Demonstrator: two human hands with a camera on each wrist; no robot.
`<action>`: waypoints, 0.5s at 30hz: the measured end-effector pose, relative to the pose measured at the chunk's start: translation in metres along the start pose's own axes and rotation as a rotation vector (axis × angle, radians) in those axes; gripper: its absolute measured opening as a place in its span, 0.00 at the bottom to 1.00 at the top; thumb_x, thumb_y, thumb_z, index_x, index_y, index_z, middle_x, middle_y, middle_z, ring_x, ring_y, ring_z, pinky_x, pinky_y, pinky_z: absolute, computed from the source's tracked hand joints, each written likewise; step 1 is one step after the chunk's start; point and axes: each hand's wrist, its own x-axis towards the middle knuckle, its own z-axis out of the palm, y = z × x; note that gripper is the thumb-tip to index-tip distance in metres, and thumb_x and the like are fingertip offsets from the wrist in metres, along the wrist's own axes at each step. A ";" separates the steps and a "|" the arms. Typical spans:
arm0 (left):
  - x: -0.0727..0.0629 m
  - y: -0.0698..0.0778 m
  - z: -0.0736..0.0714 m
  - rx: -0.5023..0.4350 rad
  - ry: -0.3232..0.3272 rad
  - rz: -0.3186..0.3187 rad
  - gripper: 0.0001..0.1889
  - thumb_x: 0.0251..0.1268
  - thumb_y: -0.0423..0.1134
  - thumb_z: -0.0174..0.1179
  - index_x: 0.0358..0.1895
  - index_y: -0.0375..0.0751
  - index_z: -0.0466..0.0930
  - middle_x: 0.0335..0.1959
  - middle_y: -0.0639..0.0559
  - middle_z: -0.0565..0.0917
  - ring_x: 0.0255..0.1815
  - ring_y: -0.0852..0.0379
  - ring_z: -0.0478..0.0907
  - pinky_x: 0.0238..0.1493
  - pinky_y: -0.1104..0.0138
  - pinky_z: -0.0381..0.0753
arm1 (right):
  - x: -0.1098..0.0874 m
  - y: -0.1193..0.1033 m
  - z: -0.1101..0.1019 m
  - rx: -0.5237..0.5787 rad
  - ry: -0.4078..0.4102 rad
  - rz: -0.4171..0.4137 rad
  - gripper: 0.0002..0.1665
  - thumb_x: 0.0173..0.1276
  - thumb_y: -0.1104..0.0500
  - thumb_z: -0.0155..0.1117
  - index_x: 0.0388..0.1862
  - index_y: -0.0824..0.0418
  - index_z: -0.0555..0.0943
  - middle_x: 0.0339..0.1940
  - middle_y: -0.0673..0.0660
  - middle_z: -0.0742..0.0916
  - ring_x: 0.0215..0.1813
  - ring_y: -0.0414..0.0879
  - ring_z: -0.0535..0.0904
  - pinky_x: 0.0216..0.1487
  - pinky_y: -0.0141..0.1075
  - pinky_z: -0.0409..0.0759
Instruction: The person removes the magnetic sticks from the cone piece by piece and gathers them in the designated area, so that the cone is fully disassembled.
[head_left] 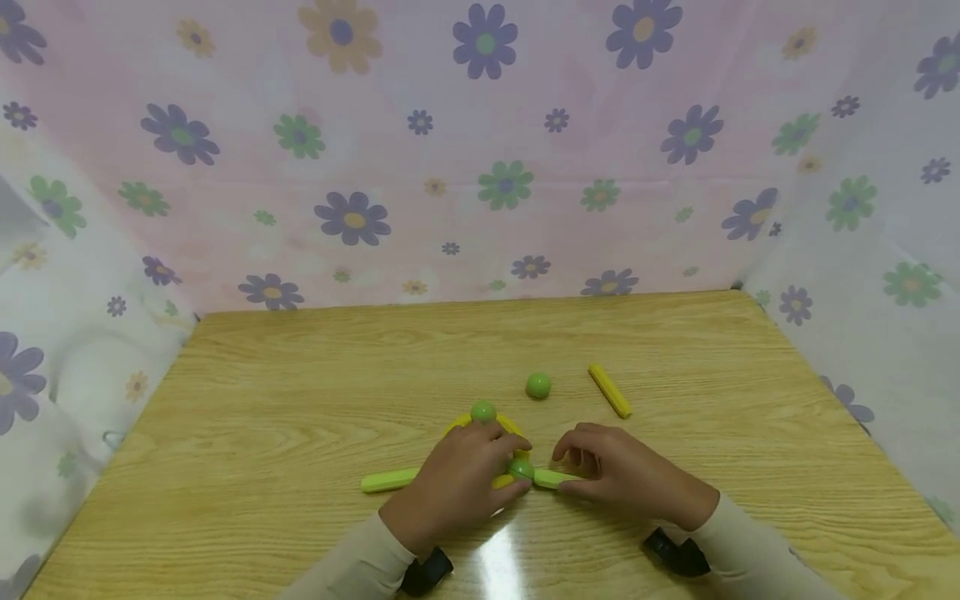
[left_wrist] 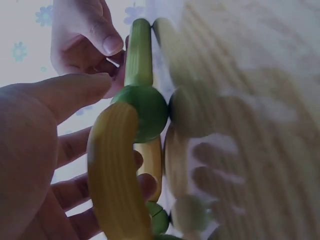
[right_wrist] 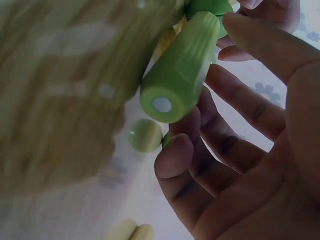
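My left hand (head_left: 461, 475) lies over a ring of curved yellow rods (head_left: 512, 425), pinching a green ball (head_left: 521, 470) on it between thumb and fingers. The left wrist view shows fingertips behind one curved yellow rod (left_wrist: 112, 165). From the pinched ball a light green straight rod (head_left: 551, 478) points right. Beside this rod is my right hand (head_left: 626, 471), fingers loosely bent, its thumb at the rod's outer end and index fingertip apart from it. In the right wrist view the rod's end (right_wrist: 162, 105) has a white dot. Part of the ring is hidden under the left hand.
Another green ball (head_left: 483, 411) sits at the ring's far side. A second light green rod (head_left: 388, 480) extends left from under the left hand. Farther back lie a loose green ball (head_left: 538, 385) and a yellow straight rod (head_left: 610, 390) on the wooden table (head_left: 300, 375). Flowered cloth (head_left: 420, 208) surrounds it.
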 end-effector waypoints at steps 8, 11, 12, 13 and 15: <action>0.000 0.000 0.008 -0.014 -0.007 -0.006 0.16 0.66 0.53 0.66 0.53 0.54 0.84 0.47 0.61 0.84 0.49 0.64 0.79 0.58 0.62 0.77 | 0.001 0.003 0.003 -0.013 -0.061 0.023 0.16 0.63 0.48 0.74 0.46 0.50 0.83 0.30 0.40 0.78 0.30 0.31 0.69 0.31 0.27 0.73; 0.000 0.001 0.009 -0.026 -0.002 -0.018 0.15 0.66 0.52 0.67 0.52 0.54 0.85 0.46 0.61 0.84 0.49 0.64 0.79 0.58 0.62 0.77 | 0.001 0.004 0.003 0.001 -0.075 0.015 0.14 0.64 0.49 0.73 0.46 0.50 0.84 0.29 0.40 0.77 0.30 0.30 0.68 0.30 0.27 0.72; 0.000 0.001 0.009 -0.028 -0.001 -0.022 0.14 0.66 0.52 0.67 0.51 0.53 0.85 0.46 0.61 0.84 0.49 0.64 0.79 0.58 0.62 0.78 | 0.001 0.004 0.003 0.006 -0.079 0.014 0.13 0.65 0.49 0.73 0.46 0.50 0.84 0.29 0.39 0.78 0.30 0.30 0.68 0.30 0.27 0.73; 0.000 0.001 0.009 -0.033 0.000 -0.026 0.14 0.66 0.52 0.67 0.50 0.53 0.86 0.45 0.61 0.84 0.48 0.64 0.79 0.57 0.62 0.78 | 0.001 0.004 0.003 0.010 -0.083 0.013 0.12 0.65 0.50 0.72 0.46 0.49 0.84 0.29 0.39 0.77 0.30 0.30 0.68 0.30 0.27 0.73; 0.000 0.001 0.009 -0.040 0.003 -0.030 0.13 0.66 0.51 0.67 0.49 0.53 0.86 0.44 0.62 0.85 0.47 0.64 0.79 0.56 0.63 0.78 | 0.002 0.006 0.003 0.020 -0.092 0.013 0.11 0.66 0.50 0.72 0.46 0.47 0.84 0.30 0.39 0.78 0.30 0.30 0.69 0.30 0.26 0.72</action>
